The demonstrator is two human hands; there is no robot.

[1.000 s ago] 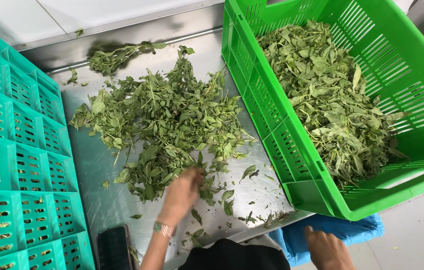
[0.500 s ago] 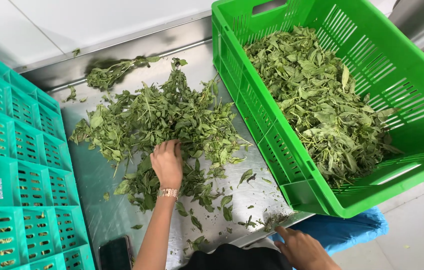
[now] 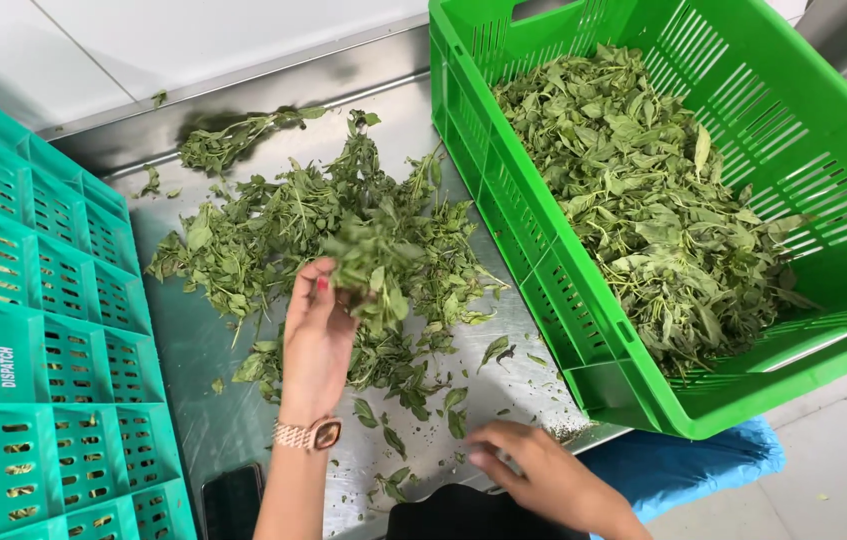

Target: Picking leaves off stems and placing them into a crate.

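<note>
Head view, looking down on a steel table (image 3: 193,360): your left hand (image 3: 315,335) is raised over the heap of leaves (image 3: 323,250), fingers pinched together on a sprig (image 3: 373,270) lifted clear of the pile. The sprig hangs from the fingertips with its leafy end up and to the right of the hand, its long axis running roughly from the fingers toward the green crate (image 3: 563,300). A watch (image 3: 308,434) sits on that wrist.

Your right hand (image 3: 533,470) is low at the near table edge, blurred, fingers curled loosely; whether it grips anything cannot be told. It lies beside a few stray leaves (image 3: 393,440) and well apart from the sprig.

The heap spreads across the middle of the table, directly beneath and beyond the left hand, thinning into a smaller clump (image 3: 233,140) at the back wall. The green crate stands tilted at the right, its near wall just beside the heap's right fringe, and is partly filled with loose leaves (image 3: 643,200). A teal crate (image 3: 33,350) lines the left edge. Something blue (image 3: 683,465) shows below the green crate; a dark phone-like slab (image 3: 233,500) lies near the left forearm.

Of the two hands, the left is the one on the sprig, and the green crate lies to its right.
</note>
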